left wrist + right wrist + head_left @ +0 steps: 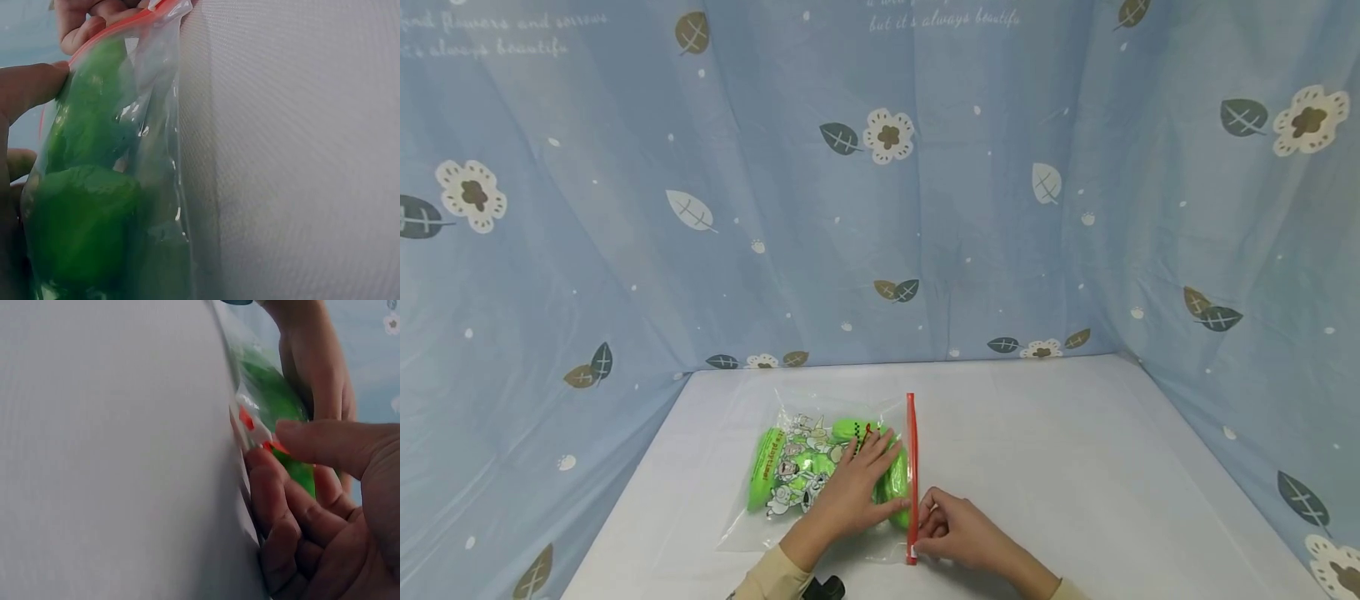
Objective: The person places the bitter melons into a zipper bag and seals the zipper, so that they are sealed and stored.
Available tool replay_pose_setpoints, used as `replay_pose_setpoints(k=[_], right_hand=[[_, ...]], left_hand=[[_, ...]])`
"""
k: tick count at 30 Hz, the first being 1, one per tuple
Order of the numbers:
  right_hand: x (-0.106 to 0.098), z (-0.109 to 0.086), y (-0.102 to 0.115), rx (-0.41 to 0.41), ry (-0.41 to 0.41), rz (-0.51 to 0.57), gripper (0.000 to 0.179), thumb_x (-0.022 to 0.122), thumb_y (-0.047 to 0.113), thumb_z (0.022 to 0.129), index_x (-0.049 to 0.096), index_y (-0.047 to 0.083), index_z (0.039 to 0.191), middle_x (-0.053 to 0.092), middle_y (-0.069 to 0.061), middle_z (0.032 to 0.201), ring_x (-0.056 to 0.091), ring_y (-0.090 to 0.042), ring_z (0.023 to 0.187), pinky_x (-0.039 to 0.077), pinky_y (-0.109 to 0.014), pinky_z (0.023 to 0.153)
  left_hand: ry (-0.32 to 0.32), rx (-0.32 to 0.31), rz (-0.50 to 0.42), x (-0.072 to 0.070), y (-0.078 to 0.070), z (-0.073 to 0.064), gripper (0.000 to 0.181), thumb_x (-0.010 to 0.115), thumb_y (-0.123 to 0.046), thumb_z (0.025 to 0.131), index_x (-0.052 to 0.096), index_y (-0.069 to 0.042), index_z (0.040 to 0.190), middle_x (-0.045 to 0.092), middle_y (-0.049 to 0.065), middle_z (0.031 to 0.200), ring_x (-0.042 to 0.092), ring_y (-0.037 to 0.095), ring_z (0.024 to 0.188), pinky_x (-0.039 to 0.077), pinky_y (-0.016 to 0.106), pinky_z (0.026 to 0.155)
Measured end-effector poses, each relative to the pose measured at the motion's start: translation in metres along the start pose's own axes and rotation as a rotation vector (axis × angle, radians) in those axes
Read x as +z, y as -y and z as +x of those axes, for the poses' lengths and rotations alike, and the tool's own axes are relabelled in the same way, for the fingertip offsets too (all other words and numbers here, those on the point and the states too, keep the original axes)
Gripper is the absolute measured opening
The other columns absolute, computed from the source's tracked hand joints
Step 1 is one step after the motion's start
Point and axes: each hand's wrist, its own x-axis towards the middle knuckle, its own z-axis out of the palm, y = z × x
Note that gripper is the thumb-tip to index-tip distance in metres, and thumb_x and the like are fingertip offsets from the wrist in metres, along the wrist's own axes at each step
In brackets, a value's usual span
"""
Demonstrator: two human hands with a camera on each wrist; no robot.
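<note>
A clear zip bag [891, 542] lies flat on the white table, its red zip strip [912, 467] along the right side. Inside are several bright green, soft-looking bundles [764, 468], and cartoon figures and lettering show on the bag's middle. My left hand [850, 492] rests on the bag with fingers spread, the thumb reaching to the red strip. At the strip's near end, my right hand [958, 529] pinches the small white slider [259, 432] between thumb and curled index finger. In the left wrist view the green bundles [87, 225] bulge under the plastic.
A white cloth covers the table [1075, 467]. Blue curtains [985, 208] with flowers and leaves hang behind and on both sides. A black object [824, 588] shows at the bottom edge beside the left sleeve [775, 575].
</note>
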Motion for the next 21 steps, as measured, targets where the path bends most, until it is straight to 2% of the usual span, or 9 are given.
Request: replay_pose_setpoints(k=[8, 13, 16, 21], right_hand=[[0.0071, -0.0005, 0.0042, 0.020, -0.050, -0.024, 0.032, 0.084, 0.010, 0.081, 0.056, 0.007, 0.097, 0.067, 0.008, 0.078, 0.060, -0.003, 0.065, 0.048, -0.018, 0.054], [0.0084, -0.0013, 0.0058, 0.057, -0.059, 0.021, 0.030, 0.082, 0.009, 0.083, 0.055, 0.005, 0.096, 0.065, 0.005, 0.078, 0.058, -0.005, 0.062, 0.047, -0.018, 0.051], [0.0078, -0.0009, 0.0056, 0.084, -0.060, 0.069, 0.028, 0.079, 0.009, 0.086, 0.053, 0.005, 0.096, 0.066, 0.002, 0.078, 0.056, -0.007, 0.059, 0.046, -0.019, 0.048], [0.0061, 0.0006, 0.0038, 0.093, -0.081, 0.135, 0.026, 0.076, 0.007, 0.088, 0.051, 0.004, 0.095, 0.064, -0.001, 0.079, 0.053, -0.008, 0.058, 0.045, -0.020, 0.048]], left_hand=[[-0.009, 0.005, -0.023, 0.0003, 0.0011, -0.0015, 0.086, 0.059, -0.063, 0.094, 0.038, -0.010, 0.158, 0.029, 0.011, 0.166, 0.026, 0.035, 0.152, 0.018, 0.063, 0.120], [-0.048, 0.027, -0.025, 0.0011, 0.0012, -0.0024, 0.086, 0.064, -0.059, 0.093, 0.038, -0.010, 0.158, 0.030, 0.011, 0.166, 0.029, 0.032, 0.151, 0.020, 0.063, 0.120], [-0.099, 0.079, -0.031, 0.0005, -0.0005, -0.0035, 0.084, 0.073, -0.051, 0.090, 0.043, -0.009, 0.156, 0.033, 0.012, 0.164, 0.033, 0.032, 0.149, 0.022, 0.063, 0.118], [-0.202, 0.215, -0.051, 0.0016, -0.0052, -0.0090, 0.077, 0.086, -0.036, 0.079, 0.056, -0.008, 0.144, 0.044, 0.013, 0.157, 0.043, 0.032, 0.143, 0.032, 0.060, 0.115]])
